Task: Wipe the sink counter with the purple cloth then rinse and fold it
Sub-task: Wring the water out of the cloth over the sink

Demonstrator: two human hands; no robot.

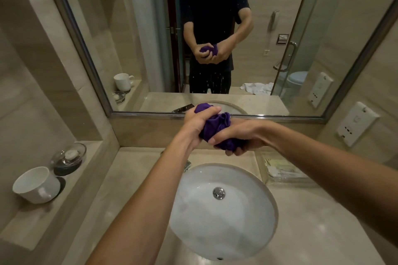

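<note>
While hands (217, 133) bunch purple cloth (215, 127), faucet (187, 165) hides.

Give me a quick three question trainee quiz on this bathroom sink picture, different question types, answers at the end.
1. True or false: both hands grip the purple cloth.
2. Multiple choice: the cloth is held A) flat on the counter B) bunched up in the air above the sink C) inside the white cup.
3. Short answer: which side of the sink is the cup's ledge on?

Key: 1 true, left hand and right hand. 2 B. 3 left.
</note>
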